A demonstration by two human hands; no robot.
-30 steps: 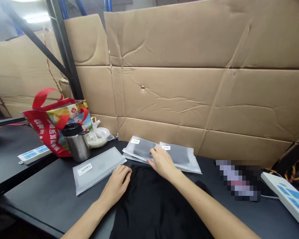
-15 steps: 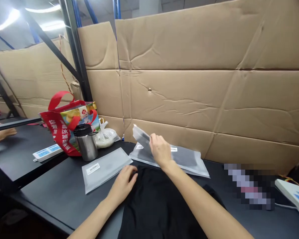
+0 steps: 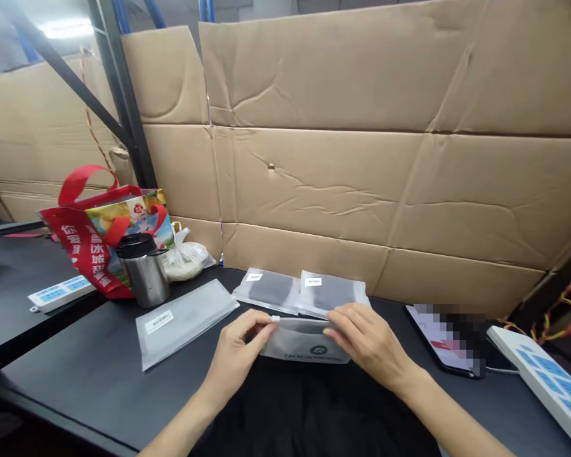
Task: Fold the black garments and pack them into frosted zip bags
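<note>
My left hand (image 3: pixel 235 355) pinches the left end of a frosted plastic zip bag (image 3: pixel 304 343), near its white slider. My right hand (image 3: pixel 368 339) grips the bag's right end, fingers curled over its top edge. The bag hangs just above a black garment (image 3: pixel 314 412) spread on the black table (image 3: pixel 76 393) in front of me. Behind the held bag lie two filled frosted bags (image 3: pixel 297 292) with white labels. An empty-looking frosted bag (image 3: pixel 183 320) with a barcode label lies to the left.
A red printed tote bag (image 3: pixel 99 238), a steel flask (image 3: pixel 143 270) and a knotted clear plastic bag (image 3: pixel 185 260) stand at the back left. White power strips lie at the far left (image 3: pixel 59 292) and far right (image 3: pixel 545 377). A phone (image 3: pixel 450 339) lies right. Cardboard sheets (image 3: pixel 361 158) wall the back.
My right hand lifted one frosted bag off the pile at the back and brought it toward me. My left hand left the garment and took hold of the bag's left end.
</note>
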